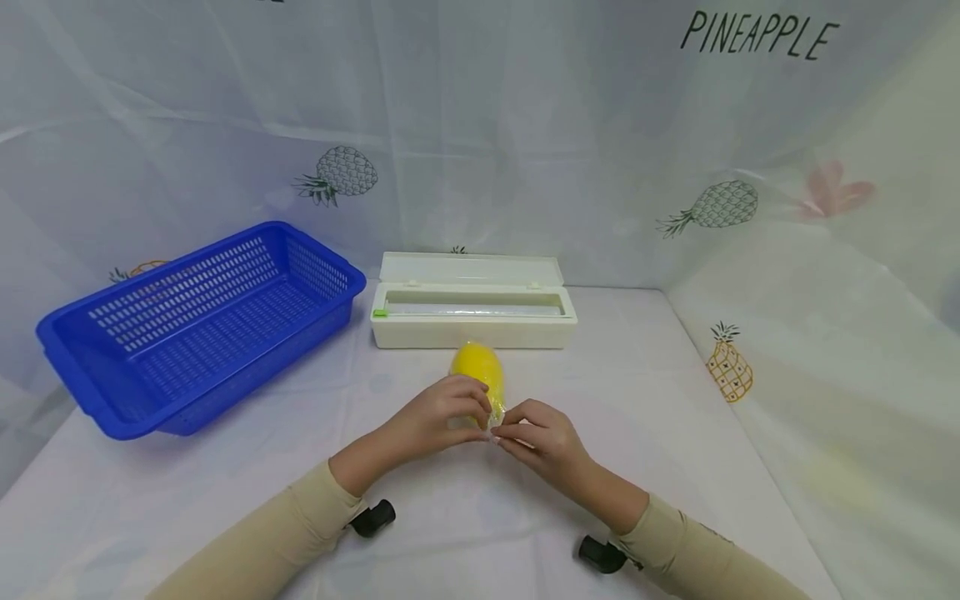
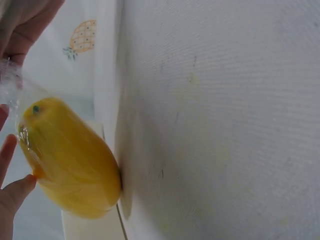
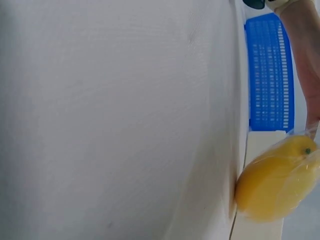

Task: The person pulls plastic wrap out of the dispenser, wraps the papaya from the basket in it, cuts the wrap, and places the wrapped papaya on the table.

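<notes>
A yellow oval fruit (image 1: 478,365) with a small green stem mark sits on the cloth, covered in clear plastic wrap (image 2: 12,92). The wrap is gathered into a bunch at the fruit's near end. My left hand (image 1: 442,414) pinches that bunch from the left, and in the left wrist view a finger touches the fruit's side. From the right, my right hand (image 1: 546,437) pinches the same bunch, fingertips close to those of the left. Just behind the fruit stands a white wrap dispenser box (image 1: 472,335), lid raised, with a roll of film and a green slider inside.
A blue perforated basket (image 1: 225,358) stands on the left, tilted against the back cloth. White cloth (image 1: 637,375) with pineapple prints covers the table and walls. Black wrist cameras (image 1: 372,518) are strapped under both forearms.
</notes>
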A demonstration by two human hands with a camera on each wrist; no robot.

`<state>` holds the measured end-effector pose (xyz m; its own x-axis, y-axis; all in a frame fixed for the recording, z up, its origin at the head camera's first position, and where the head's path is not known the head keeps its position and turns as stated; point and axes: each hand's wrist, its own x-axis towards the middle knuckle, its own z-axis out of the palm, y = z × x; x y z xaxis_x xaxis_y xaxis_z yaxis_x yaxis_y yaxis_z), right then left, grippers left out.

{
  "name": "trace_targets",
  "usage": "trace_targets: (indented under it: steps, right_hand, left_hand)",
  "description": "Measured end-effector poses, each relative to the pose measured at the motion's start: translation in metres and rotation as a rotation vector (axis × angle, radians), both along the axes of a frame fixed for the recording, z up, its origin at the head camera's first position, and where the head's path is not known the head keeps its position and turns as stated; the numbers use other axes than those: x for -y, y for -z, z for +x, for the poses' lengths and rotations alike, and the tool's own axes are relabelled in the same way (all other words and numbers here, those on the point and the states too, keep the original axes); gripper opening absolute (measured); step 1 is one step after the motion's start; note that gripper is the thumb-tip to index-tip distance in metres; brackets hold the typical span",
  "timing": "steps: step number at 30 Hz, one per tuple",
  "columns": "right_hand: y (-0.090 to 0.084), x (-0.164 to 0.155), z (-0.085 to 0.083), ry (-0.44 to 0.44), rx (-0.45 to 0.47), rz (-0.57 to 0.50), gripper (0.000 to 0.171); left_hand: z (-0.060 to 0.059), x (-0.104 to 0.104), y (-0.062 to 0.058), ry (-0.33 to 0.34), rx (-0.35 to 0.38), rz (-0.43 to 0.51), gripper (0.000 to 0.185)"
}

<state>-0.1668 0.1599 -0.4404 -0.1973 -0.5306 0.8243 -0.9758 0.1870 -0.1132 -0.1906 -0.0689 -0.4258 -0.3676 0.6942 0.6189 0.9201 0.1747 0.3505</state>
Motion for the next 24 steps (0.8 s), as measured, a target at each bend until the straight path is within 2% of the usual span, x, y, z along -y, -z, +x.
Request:
trace_targets:
  steps: [4,9,13,16,19,24]
  right_hand:
    - [0.0024,-0.0028,-0.0011,0.019,0.01,-0.014,0.018]
    - [0.0028,-0.0032,-0.0015,0.01,0.028,-0.001,0.017]
    - [0.0021,-0.0025,0.0019,-0.004,0.096,0.011,0.017]
    - [0.0021,-0.0023,0.0027,0.025,0.162,0.02,0.018]
    - [0.0016,-0.0022,0.0012,0.076,0.196,0.032,0.022]
    - [-0.0007,-0.0005,-0.0043,0.121,0.19,0.056,0.023]
  left_hand:
    - [-0.0011,0.0002,-0.0001,0.011,0.076,0.001,0.018]
    - [-0.0018,0.0009,-0.0012,0.013,0.166,-0.006,0.017]
    - [-0.0009,-0.0005,-0.0038,0.025,0.213,0.008,0.019]
    - [0.0002,-0.0024,-0.0058,0.024,0.242,0.011,0.019]
    - [0.0018,-0.004,-0.0075,-0.015,0.256,0.003,0.016]
    - [0.0045,-0.0059,-0.0096,-0.118,0.264,-0.012,0.014]
